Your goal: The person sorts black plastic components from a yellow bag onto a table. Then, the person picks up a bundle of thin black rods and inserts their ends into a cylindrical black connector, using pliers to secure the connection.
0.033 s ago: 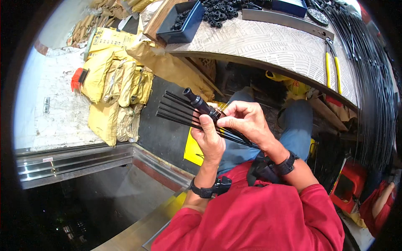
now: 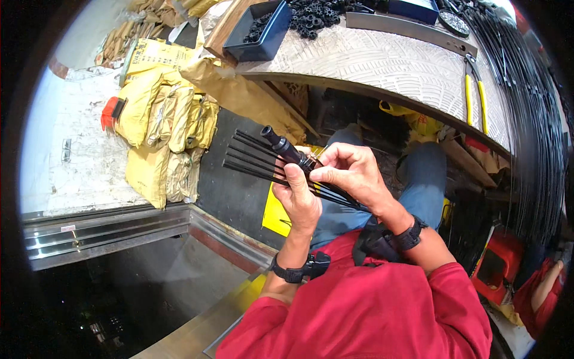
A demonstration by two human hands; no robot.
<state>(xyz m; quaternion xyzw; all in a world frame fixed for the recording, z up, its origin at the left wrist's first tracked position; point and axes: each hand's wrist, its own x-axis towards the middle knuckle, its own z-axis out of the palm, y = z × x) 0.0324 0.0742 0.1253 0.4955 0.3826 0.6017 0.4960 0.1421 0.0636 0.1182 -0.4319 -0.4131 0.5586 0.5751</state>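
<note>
In front of my lap is what looks like an umbrella frame: a black tubular runner (image 2: 281, 144) with several thin black ribs (image 2: 254, 168) alongside it. My left hand (image 2: 301, 202) is closed round the runner and ribs, its thumb pressed on them from the near side. The runner's free end points up and to the left. At its lower end, my right hand (image 2: 356, 175) is closed in a pinch against the collar where the ribs gather. Whatever sits between those fingertips is too small to make out.
Ahead stands a workbench (image 2: 382, 69) with a blue bin (image 2: 257, 46), loose black rings (image 2: 311, 21), a metal bar (image 2: 412, 33) and yellow-handled pliers (image 2: 475, 96). Long black rods (image 2: 532, 119) hang at the right. Yellow sacks (image 2: 170, 113) lie left; another person's arm (image 2: 547, 287) shows far right.
</note>
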